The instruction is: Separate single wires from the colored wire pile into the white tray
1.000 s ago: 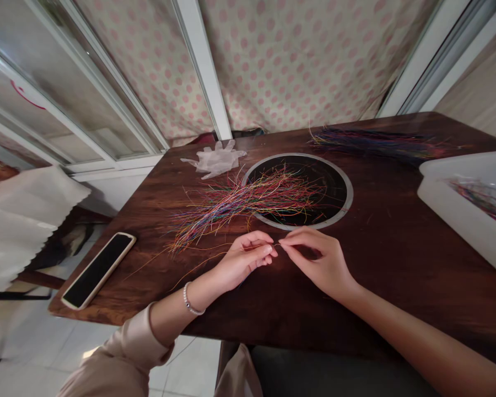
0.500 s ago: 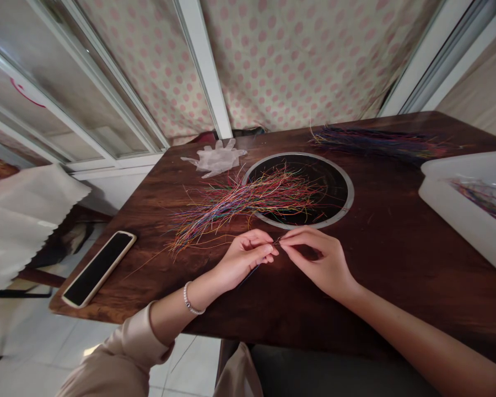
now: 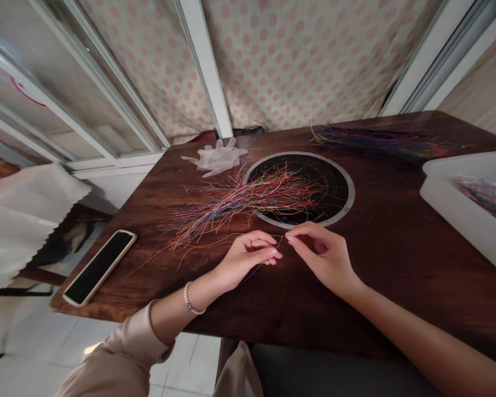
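Between thumb and fingers, my left hand (image 3: 248, 256) pinches thin wires, whose short twisted ends (image 3: 280, 242) stick out at the fingertips. A blue strand trails below that hand. My right hand (image 3: 324, 253) is closed in a pinch just to the right, its fingertips at the top of the twisted ends. Beyond both hands a loose bundle of many coloured wires (image 3: 248, 196) lies partly on a round black plate (image 3: 339, 190) with a grey rim, set in the dark wooden table (image 3: 380, 264).
A phone (image 3: 101, 267) lies at the table's left edge. Behind the bundle is a clear plastic glove (image 3: 219, 157). More dark wires (image 3: 376, 142) lie at the back right, near a white bin (image 3: 446, 184) holding wires. A curtain (image 3: 306, 60) hangs behind.
My right hand has moved slightly right, away from my left fingertips, so more of the twisted wire ends shows between them. My left hand has barely moved.
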A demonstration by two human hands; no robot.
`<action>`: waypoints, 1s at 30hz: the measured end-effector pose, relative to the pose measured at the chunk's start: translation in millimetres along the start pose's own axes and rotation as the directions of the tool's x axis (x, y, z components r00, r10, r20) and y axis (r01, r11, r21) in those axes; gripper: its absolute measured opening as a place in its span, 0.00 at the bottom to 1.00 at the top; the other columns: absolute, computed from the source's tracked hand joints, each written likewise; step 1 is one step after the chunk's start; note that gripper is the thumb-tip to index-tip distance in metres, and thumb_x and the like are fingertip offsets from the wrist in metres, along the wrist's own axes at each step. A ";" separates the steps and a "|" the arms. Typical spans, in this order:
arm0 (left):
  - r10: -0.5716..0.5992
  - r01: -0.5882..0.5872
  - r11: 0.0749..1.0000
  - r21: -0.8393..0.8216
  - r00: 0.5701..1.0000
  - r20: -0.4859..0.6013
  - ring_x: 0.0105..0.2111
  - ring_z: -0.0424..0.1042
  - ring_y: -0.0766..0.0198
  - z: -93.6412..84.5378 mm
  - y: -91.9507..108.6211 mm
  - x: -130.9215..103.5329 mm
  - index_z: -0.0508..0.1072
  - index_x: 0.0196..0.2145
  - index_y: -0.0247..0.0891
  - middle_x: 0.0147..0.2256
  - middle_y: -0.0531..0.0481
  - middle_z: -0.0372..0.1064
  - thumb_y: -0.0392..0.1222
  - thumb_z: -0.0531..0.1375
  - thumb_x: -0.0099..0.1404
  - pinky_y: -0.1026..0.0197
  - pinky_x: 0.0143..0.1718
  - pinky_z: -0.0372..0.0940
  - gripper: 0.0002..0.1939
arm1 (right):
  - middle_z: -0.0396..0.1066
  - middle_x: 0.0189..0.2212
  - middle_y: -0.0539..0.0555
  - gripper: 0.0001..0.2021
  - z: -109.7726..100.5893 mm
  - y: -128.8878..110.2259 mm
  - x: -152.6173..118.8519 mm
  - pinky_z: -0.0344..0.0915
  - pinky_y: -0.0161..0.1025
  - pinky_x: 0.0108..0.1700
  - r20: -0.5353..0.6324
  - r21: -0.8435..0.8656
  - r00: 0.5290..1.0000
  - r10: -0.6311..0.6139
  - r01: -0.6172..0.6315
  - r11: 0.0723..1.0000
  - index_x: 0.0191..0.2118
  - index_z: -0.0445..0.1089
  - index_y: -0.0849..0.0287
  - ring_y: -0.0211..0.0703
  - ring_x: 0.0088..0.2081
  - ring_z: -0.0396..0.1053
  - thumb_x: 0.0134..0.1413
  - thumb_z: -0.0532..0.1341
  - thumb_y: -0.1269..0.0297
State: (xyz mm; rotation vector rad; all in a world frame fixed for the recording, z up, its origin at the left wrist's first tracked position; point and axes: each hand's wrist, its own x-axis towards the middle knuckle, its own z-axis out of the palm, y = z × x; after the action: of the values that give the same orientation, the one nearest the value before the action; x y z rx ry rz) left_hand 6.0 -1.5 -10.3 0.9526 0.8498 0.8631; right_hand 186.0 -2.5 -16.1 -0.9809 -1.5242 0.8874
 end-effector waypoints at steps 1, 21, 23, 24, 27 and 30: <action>0.002 -0.002 1.000 0.008 1.000 -0.006 0.25 0.72 0.70 0.1 0.0 0.0 0.73 0.34 0.33 0.27 0.49 0.75 0.41 0.69 0.52 0.68 0.29 0.65 0.14 | 0.73 0.29 0.52 0.03 0.0 0.0 -0.1 0.69 0.39 0.34 0.000 0.003 1.000 -0.006 0.006 1.000 0.32 0.72 0.56 0.41 0.32 0.70 0.53 0.61 0.66; 0.006 -0.007 1.000 -0.023 0.997 -0.080 0.23 0.71 0.72 -0.5 1.1 0.3 0.74 0.33 0.32 0.27 0.49 0.76 0.42 0.70 0.50 0.71 0.27 0.64 0.15 | 0.70 0.25 0.51 0.03 1.3 -5.8 0.3 0.64 0.38 0.30 0.116 -0.008 0.993 -0.017 0.018 1.000 0.29 0.71 0.57 0.40 0.28 0.67 0.52 0.60 0.68; 0.001 -0.004 0.999 -0.036 0.995 -0.098 0.23 0.71 0.72 0.4 1.8 0.3 0.74 0.33 0.32 0.26 0.49 0.76 0.42 0.70 0.49 0.71 0.26 0.63 0.15 | 0.70 0.25 0.51 0.03 1.3 -4.9 0.5 0.64 0.37 0.30 0.119 -0.012 0.993 -0.006 0.008 1.000 0.29 0.71 0.57 0.39 0.28 0.67 0.52 0.60 0.68; -0.002 -0.002 0.999 -0.040 0.995 -0.104 0.23 0.71 0.72 0.9 2.2 0.1 0.74 0.32 0.32 0.26 0.49 0.76 0.42 0.71 0.49 0.71 0.26 0.63 0.16 | 0.70 0.25 0.51 0.03 1.2 -4.4 0.7 0.64 0.37 0.29 0.115 -0.013 0.993 0.001 0.000 1.000 0.29 0.71 0.57 0.39 0.28 0.67 0.52 0.60 0.68; -0.009 0.004 0.999 -0.049 0.994 -0.110 0.23 0.70 0.72 2.0 3.5 -0.4 0.74 0.32 0.32 0.26 0.49 0.76 0.42 0.71 0.48 0.71 0.26 0.63 0.16 | 0.70 0.26 0.51 0.03 0.7 -3.1 0.8 0.63 0.36 0.29 0.105 -0.013 0.994 0.021 -0.020 1.000 0.29 0.70 0.58 0.39 0.29 0.67 0.51 0.60 0.69; -0.017 0.012 0.999 -0.051 0.994 -0.104 0.22 0.70 0.73 2.0 4.0 -0.7 0.75 0.32 0.32 0.25 0.49 0.76 0.42 0.71 0.48 0.71 0.26 0.63 0.16 | 0.70 0.26 0.52 0.03 0.5 -2.0 0.7 0.63 0.36 0.29 0.111 -0.010 0.993 0.042 -0.041 0.999 0.29 0.70 0.58 0.39 0.29 0.67 0.51 0.60 0.70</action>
State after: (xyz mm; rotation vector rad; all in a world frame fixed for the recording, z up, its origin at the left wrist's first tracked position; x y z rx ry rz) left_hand 6.6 -1.5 -5.8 0.8619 0.9191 0.9244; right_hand 185.3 -2.6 -14.1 -0.9855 -1.6065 0.9807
